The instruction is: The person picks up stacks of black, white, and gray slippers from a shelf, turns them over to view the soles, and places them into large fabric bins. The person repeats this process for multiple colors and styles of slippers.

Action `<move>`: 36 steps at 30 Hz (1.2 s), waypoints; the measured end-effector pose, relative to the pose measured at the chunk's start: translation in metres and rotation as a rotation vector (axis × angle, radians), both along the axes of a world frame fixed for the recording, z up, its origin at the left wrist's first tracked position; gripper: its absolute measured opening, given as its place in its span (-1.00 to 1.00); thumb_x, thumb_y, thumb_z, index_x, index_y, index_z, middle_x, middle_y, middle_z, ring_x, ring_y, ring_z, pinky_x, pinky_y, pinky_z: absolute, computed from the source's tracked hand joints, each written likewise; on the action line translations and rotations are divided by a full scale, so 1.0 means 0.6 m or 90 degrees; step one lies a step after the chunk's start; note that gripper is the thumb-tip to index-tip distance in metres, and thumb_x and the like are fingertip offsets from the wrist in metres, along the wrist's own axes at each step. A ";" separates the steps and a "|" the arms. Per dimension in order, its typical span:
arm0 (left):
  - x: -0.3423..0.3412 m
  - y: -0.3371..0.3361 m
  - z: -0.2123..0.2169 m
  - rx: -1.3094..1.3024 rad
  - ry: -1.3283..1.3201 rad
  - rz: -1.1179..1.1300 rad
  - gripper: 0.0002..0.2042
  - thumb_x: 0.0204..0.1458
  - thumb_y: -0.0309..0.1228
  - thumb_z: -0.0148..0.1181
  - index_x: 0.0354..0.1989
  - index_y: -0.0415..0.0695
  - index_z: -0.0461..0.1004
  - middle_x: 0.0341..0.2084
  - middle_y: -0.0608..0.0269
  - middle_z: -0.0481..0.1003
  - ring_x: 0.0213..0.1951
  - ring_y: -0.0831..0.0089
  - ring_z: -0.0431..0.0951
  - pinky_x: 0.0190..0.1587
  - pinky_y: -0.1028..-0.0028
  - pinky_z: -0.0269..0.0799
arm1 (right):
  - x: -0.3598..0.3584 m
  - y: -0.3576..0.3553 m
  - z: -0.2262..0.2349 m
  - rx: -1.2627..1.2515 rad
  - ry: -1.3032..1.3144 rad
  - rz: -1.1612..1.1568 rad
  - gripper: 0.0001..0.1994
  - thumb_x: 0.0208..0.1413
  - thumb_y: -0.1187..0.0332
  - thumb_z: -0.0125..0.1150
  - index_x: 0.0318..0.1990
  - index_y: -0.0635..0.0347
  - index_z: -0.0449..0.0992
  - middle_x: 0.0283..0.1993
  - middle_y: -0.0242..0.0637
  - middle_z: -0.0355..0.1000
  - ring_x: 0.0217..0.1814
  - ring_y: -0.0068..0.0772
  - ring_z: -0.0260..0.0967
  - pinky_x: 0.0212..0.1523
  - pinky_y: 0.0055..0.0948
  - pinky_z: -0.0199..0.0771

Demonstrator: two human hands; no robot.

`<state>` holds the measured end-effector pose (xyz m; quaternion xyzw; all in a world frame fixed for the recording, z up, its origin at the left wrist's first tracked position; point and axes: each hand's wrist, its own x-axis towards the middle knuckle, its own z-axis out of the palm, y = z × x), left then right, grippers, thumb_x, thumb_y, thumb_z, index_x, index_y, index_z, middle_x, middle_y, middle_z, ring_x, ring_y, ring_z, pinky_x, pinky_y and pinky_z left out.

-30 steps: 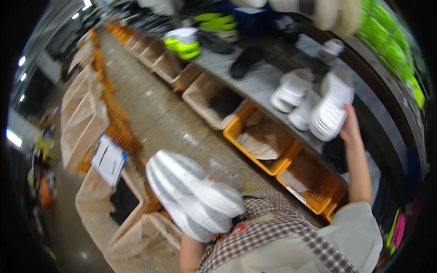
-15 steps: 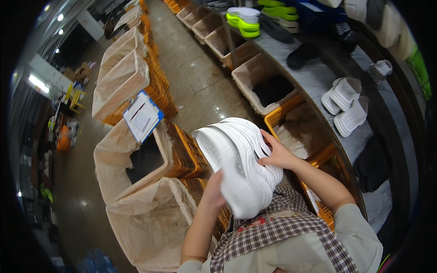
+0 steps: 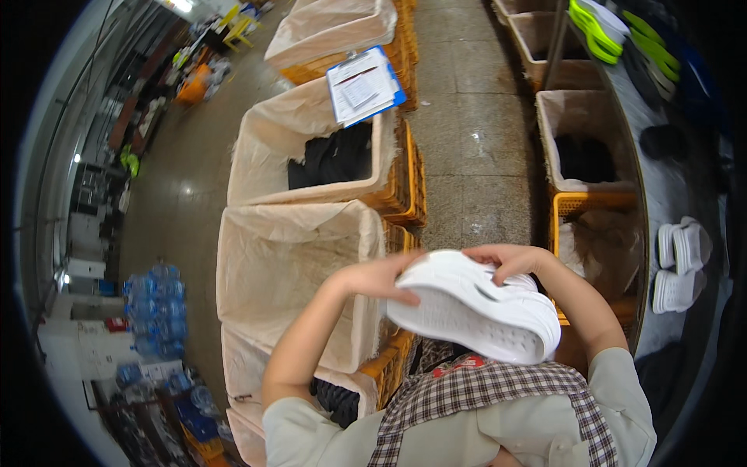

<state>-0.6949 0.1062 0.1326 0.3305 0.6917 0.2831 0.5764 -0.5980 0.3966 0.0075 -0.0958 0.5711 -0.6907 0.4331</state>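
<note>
Left hand (image 3: 381, 279): palm pressed flat against the near-left end of the white shoe soles (image 3: 475, 315), fingers spread over the edge — grasping the stack from the left.
Right hand (image 3: 506, 261): curled over the top/far edge of the same stack, fingertips hooked on it — gripping, not released.
White shoe soles: stacked, held w/ both hands at chest height, tread side up, just above the checked apron (image 3: 475, 405); stack tilts down to the right.
Under the stack: orange crates (image 3: 393, 362), edge showing just below the left hand.
Lined bin, near (image 3: 288, 272): cloth-lined, right beside the left forearm; contents can't tell.
Lined bin, next back (image 3: 327, 156): dark items inside; blue clipboard w/ papers (image 3: 364, 84) resting on its far rim.
Right side: curved grey bench (image 3: 661, 187) w/ more white soles (image 3: 681, 265) in two small piles, well apart from the hands; yellow-green soles (image 3: 595, 27) farther along.
Below bench: orange crate w/ a bag liner (image 3: 599, 241), near the right forearm; lined bin w/ dark pieces (image 3: 583, 156) behind it.
Floor, far left: pack of water bottles (image 3: 159, 300).
</note>
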 end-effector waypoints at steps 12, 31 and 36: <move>0.223 -0.158 -0.100 0.074 -0.236 0.460 -0.17 -0.13 -0.41 0.38 0.31 -0.19 0.01 0.12 0.17 0.29 0.15 0.38 0.27 0.22 0.34 0.16 | -0.056 -0.110 0.040 0.087 -0.088 0.143 -0.12 -0.16 0.12 0.36 0.32 0.29 0.11 0.20 -0.07 0.28 0.18 -0.23 0.26 0.24 -0.32 0.20; 0.102 -0.605 -0.398 -0.321 0.485 0.863 -0.22 -0.17 -0.35 0.35 0.24 -0.28 0.07 0.14 -0.26 0.12 0.15 -0.11 0.18 0.24 0.15 0.07 | 0.079 -0.119 -0.085 0.191 -0.105 -0.455 -0.80 0.15 0.42 0.16 -0.10 0.25 0.42 -0.25 -0.39 0.42 -0.20 -0.56 0.36 -0.13 -0.52 0.39; 0.069 -0.481 -0.651 -0.352 0.582 0.711 -0.23 -0.21 -0.41 0.32 0.24 -0.21 0.10 0.22 -0.44 -0.10 0.22 -0.32 0.04 0.26 0.09 0.04 | 0.172 -0.107 -0.097 0.337 -0.262 -0.540 -0.87 0.15 0.45 0.14 -0.17 0.24 0.40 -0.25 -0.37 0.42 -0.21 -0.53 0.38 -0.14 -0.51 0.40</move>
